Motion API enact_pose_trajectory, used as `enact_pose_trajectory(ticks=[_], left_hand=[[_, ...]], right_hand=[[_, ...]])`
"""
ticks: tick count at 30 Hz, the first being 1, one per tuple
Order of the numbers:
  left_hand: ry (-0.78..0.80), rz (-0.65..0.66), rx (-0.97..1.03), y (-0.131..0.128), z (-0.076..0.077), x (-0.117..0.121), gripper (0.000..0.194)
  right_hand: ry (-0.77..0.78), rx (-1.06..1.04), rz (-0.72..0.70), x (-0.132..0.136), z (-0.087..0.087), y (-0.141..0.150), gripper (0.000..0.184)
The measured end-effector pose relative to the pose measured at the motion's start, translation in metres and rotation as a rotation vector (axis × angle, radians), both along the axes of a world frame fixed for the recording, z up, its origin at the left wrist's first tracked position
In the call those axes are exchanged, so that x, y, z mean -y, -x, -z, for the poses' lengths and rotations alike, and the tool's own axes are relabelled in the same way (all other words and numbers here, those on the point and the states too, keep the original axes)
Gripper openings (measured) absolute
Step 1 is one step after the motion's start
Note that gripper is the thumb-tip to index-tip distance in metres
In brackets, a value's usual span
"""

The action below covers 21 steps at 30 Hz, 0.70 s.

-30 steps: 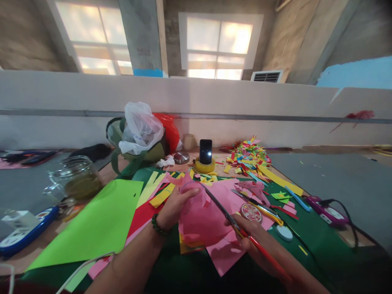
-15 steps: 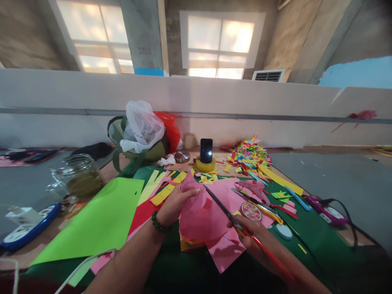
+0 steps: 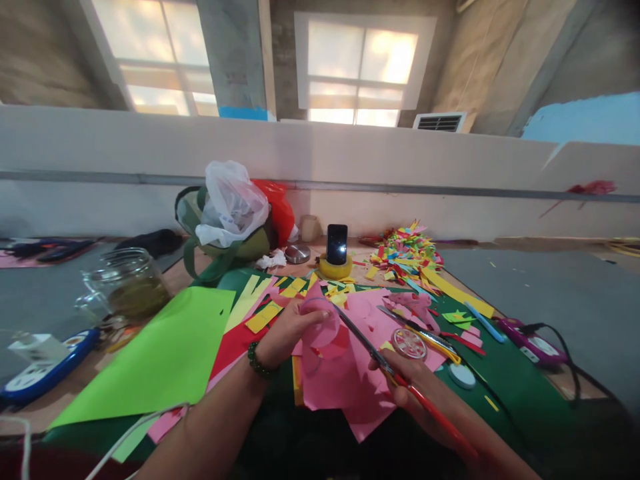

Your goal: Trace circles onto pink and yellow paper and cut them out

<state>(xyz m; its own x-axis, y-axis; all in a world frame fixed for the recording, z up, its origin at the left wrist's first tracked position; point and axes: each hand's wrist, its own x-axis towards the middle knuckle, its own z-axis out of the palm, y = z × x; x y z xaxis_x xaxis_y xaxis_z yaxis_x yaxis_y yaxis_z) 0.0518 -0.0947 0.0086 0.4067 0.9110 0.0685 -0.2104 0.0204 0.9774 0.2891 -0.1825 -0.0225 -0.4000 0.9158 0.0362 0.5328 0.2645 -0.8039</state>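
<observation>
My left hand (image 3: 295, 325), with a dark green bead bracelet (image 3: 260, 361) at the wrist, pinches a piece of pink paper (image 3: 320, 323) with a drawn curved line. In my right hand (image 3: 403, 380) is a pair of scissors (image 3: 363, 340) with long dark blades and red handles. The blades point up and left, their tips at the pink paper's right edge beside my left thumb. A cut strip curls below my left hand. More pink sheets (image 3: 327, 387) lie underneath, over orange-yellow paper. A craft knife (image 3: 435, 343) and a round red-and-white case (image 3: 409, 343) lie beyond my right hand.
A bright green sheet (image 3: 150, 350) lies left, near a glass jar mug (image 3: 133, 287). A phone (image 3: 337, 244) stands in a yellow tape roll (image 3: 335, 269). Behind are a bag (image 3: 240, 250), a heap of paper scraps (image 3: 407, 250) and, right, a pink glue gun (image 3: 413, 305) and purple power strip (image 3: 533, 343).
The pink paper has turned in my left hand, and a cut strip now curls away below the thumb. My right hand and the scissors have stayed nearly in place.
</observation>
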Motion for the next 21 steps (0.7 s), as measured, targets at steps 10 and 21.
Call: enact_pose_trajectory(ticks=[10,21], left_hand=[[0.014,-0.003,-0.028,0.002,0.0,-0.001,0.025],[-0.067,0.097,-0.109,-0.005,-0.003,0.013,0.033]], right_hand=[[-0.063,-0.04,0.018,0.002,-0.001,-0.001,0.08],[-0.191,-0.23,0.232,-0.014,-0.037,0.028,0.042]])
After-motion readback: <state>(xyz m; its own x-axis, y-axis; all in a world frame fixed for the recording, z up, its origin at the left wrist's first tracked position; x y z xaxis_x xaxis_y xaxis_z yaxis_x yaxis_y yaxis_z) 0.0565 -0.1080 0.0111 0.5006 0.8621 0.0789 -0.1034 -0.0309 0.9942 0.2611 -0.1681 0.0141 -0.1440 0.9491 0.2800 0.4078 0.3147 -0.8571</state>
